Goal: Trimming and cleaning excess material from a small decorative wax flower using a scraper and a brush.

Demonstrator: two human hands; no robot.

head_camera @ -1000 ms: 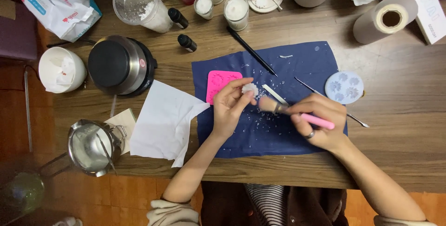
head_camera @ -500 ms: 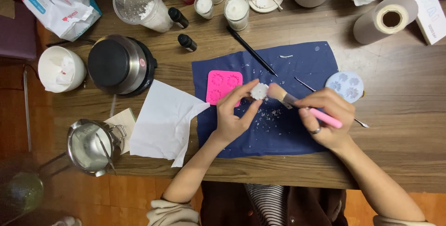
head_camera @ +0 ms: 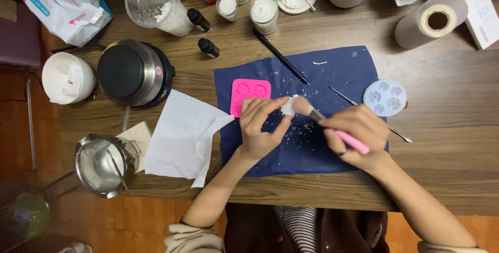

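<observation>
While the left hand (head_camera: 262, 128) pinches a small white piece (head_camera: 287, 105), the right hand (head_camera: 353, 133) grips a pink-handled brush (head_camera: 332, 128) touching it above the blue cloth (head_camera: 332, 76).

At frame centre a navy blue cloth (head_camera: 332, 149) speckled with white flakes lies on the brown wood-grain table (head_camera: 457, 170). On it sits a hot pink mould (head_camera: 249, 91); at its right edge, a pale blue round mould (head_camera: 385, 97) with flower patterns. The brush (head_camera: 332, 128) has a pink handle and tan bristles, against a white piece (head_camera: 287, 106). White paper (head_camera: 182, 136) lies centre left.
</observation>
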